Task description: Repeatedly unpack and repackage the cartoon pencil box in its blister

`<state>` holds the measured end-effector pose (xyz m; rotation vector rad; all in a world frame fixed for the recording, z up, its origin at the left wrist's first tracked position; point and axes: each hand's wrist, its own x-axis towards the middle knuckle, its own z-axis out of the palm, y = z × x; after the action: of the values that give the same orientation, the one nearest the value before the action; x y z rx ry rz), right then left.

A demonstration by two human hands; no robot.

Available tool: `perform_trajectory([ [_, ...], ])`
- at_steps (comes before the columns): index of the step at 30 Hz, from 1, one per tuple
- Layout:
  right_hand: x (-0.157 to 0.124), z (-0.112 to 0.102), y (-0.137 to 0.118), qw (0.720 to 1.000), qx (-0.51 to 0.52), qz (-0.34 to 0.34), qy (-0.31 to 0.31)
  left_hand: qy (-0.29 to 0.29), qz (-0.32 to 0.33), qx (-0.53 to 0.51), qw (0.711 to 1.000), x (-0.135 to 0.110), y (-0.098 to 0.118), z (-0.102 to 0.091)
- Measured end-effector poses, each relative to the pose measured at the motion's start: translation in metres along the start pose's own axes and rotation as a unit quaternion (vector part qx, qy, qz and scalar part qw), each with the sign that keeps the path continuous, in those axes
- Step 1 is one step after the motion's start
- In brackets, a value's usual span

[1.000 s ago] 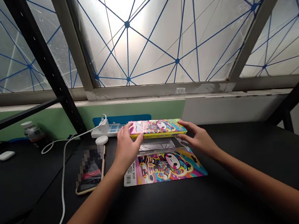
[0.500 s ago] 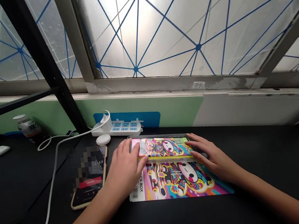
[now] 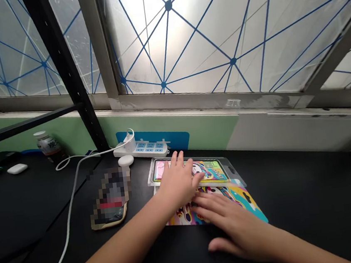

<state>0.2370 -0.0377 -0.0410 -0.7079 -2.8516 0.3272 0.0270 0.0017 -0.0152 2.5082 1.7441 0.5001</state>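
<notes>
A colourful pencil box (image 3: 209, 170) with a cartoon face lies in a clear plastic tray (image 3: 233, 174) on the black desk. In front of it lies its printed card backing (image 3: 243, 197), flat on the desk. My left hand (image 3: 178, 183) rests flat on the left half of the pencil box, fingers stretched out. My right hand (image 3: 232, 222) lies flat on the card backing, fingers spread and pointing left, just below the left hand.
A phone (image 3: 110, 199) lies left of the box, with a white cable (image 3: 71, 188) running to a white power strip (image 3: 144, 149) by the wall. A small white round object (image 3: 126, 160), a bottle (image 3: 47, 145) and a white earbud case (image 3: 17, 168) sit further left. A black shelf post (image 3: 70, 82) stands behind.
The pencil box came down from the air into the clear tray. My left hand moved on top of it, and my right hand left the box's right end for the card backing.
</notes>
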Motion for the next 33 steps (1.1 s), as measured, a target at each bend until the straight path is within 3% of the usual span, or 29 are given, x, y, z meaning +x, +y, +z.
perform_trajectory([
  [3,0.007,-0.005,-0.01,0.992,0.063,0.06,-0.093,-0.026,-0.025,0.008,0.999,0.01,-0.013,0.012],
  [7,-0.002,-0.016,-0.016,0.985,0.102,0.095,-0.1,-0.018,-0.041,0.016,0.999,0.009,-0.026,0.017],
  [10,-0.023,-0.021,-0.014,0.986,0.092,0.124,-0.054,-0.025,-0.05,0.022,0.998,0.006,-0.031,0.016],
  [15,-0.056,-0.018,0.007,0.969,0.035,0.236,0.061,-0.022,-0.053,0.025,0.998,0.006,-0.034,0.018],
  [20,-0.052,-0.011,0.027,0.935,-0.033,0.326,0.137,-0.032,-0.053,0.018,0.998,0.005,-0.034,0.017],
  [24,-0.042,-0.007,0.026,0.927,-0.069,0.337,0.15,-0.036,-0.05,0.014,0.998,0.004,-0.034,0.015],
  [28,-0.045,-0.009,0.013,0.934,-0.025,0.321,0.158,-0.041,-0.046,0.012,0.998,0.004,-0.035,0.014],
  [31,-0.047,-0.021,0.011,0.924,0.022,0.33,0.193,-0.047,-0.042,0.011,0.998,0.003,-0.036,0.011],
  [33,-0.046,-0.035,0.022,0.919,0.052,0.339,0.196,-0.054,-0.037,0.009,0.998,0.002,-0.035,0.009],
])
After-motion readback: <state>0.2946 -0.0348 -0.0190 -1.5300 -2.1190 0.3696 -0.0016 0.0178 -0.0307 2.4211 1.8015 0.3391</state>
